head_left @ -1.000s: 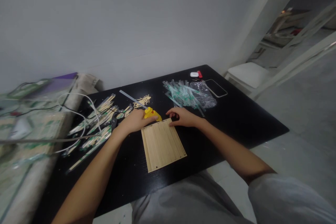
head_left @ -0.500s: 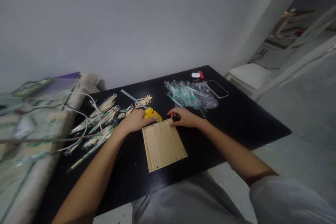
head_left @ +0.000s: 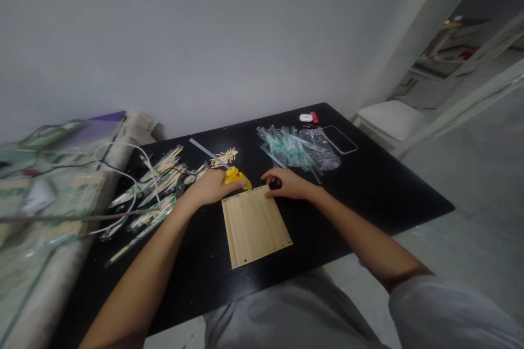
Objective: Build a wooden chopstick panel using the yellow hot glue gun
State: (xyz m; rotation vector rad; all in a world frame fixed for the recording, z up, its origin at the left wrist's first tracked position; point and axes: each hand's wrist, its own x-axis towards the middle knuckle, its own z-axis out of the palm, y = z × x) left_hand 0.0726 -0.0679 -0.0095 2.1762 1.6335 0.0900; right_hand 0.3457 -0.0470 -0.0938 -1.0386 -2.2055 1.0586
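Observation:
My left hand is closed around a yellow hot glue gun, its nozzle pointing down at the far edge of a flat square panel of bamboo sticks. A long translucent glue stick juts from the back of the gun. At the panel's far right corner is my right hand, thumb and forefinger apart, the thumb resting at the corner. Its other fingers curl under, and I see nothing held in them. The panel lies flat on the black table, with narrow gaps between some sticks near its right side.
Short cut stick pieces lie beyond the glue gun. Wrapped chopsticks and a white cable are at left. Torn plastic wrappers, a phone and a white case sit back right. A white stool stands beyond.

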